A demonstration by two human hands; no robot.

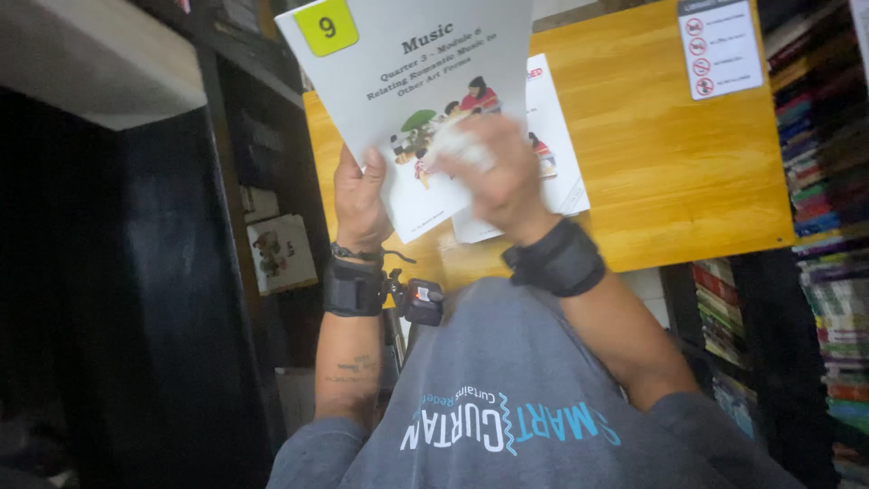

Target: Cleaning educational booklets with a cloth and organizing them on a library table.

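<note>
1. We are looking down past a grey shirt (507,426) at two raised hands. The left hand (359,201) is gripping the lower left edge of a white booklet (407,81), its fingers (373,177) clenched around that edge and holding the booklet upright in the air, above an orange-yellow wooden counter (670,154).

2. The right hand (498,177) is pressing a white cloth or wad of tissue (462,145) against the booklet's cover, near the coloured picture at its middle. Its fingers are closed over the wad, though motion blur is softening their outline.

3. As for progress, we are judging that wiping of the cover is under way: the wad is touching the middle of the cover, and the upper half, with its yellow corner sticker (327,25), is showing no visible mark either way. How much is done we cannot tell.

4. A second white booklet (557,154) is lying on the counter just behind the first, mostly covered by it and by the right hand.

5. Hidden or unclear: the booklet's top is cut off by the frame; the left side is falling into deep shadow around a dark shelf unit (172,299); stacked books (828,181) at the right are too blurred to read apart; a white sign (720,45) is fixed at the counter's far edge.
</note>
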